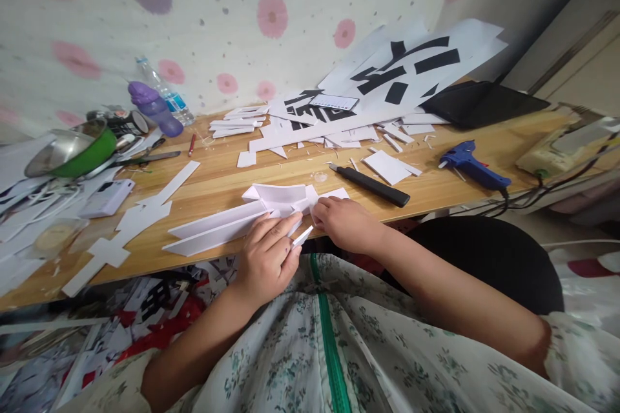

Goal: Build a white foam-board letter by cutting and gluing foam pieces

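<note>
A white foam-board construction (217, 226) of long strips with upright walls lies along the front edge of the wooden table. My left hand (271, 258) is closed on its right part, fingers over the walls. A small white strip (303, 236) sticks out by that thumb. At the right end my right hand (343, 222) has its fingers curled down against the white board; the fingertips are partly hidden. Just beyond that hand lies a black utility knife (372, 185), blade to the left. Flat white pieces (387, 166) rest behind the knife.
A blue hot glue gun (472, 164) lies at the right near a power strip (547, 151). White sheets with black shapes (402, 71) and scraps fill the back. At left are a cut white piece (121, 232), a green bowl (77, 151), a purple bottle (155, 106) and a clear bottle (174, 100).
</note>
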`<state>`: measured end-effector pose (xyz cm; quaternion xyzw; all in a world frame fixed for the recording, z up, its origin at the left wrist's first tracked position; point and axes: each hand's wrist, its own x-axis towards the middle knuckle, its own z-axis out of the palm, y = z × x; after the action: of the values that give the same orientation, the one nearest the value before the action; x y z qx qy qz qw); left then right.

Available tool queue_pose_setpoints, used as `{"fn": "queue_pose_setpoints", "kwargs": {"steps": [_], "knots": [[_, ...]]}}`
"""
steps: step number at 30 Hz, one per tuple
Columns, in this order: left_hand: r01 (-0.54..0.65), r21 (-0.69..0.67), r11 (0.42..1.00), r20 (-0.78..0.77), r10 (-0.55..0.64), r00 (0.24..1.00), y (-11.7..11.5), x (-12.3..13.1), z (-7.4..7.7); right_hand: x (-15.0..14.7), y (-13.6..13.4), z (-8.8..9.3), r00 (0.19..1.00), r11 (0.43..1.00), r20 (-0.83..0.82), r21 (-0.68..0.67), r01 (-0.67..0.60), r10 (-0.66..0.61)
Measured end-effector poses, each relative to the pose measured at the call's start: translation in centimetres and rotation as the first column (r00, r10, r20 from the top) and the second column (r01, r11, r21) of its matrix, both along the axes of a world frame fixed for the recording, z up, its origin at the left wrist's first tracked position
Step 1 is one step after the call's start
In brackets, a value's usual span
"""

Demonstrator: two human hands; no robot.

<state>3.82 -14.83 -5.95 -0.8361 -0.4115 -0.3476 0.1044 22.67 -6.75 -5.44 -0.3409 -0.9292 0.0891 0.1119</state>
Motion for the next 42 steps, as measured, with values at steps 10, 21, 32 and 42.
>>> {"fn": "queue_pose_setpoints", "kwargs": {"steps": [10,21,32,42], "knots": [[-0.006,0.002,1.0,-0.003,0.006,1.0,0.0,0.0,-0.1,1.3,-0.1,-1.4,0.987,0.999,-0.162,-0.044,0.012,-0.018],[-0.014,-0.004,1.0,0.002,0.014,1.0,-0.1,0.0,-0.1,2.3,-0.5,-3.1,0.942,0.978,-0.304,0.191,-0.089,0.145],[-0.015,0.024,1.0,0.002,0.014,1.0,0.0,0.1,-0.2,2.4,-0.5,-3.1,0.902,0.973,-0.395,0.211,-0.095,0.174],[-0.009,0.004,1.0,-0.009,0.009,1.0,0.0,0.0,0.0,2.8,-0.6,-3.3,0.909,0.972,-0.384,0.219,-0.082,0.163]]}}
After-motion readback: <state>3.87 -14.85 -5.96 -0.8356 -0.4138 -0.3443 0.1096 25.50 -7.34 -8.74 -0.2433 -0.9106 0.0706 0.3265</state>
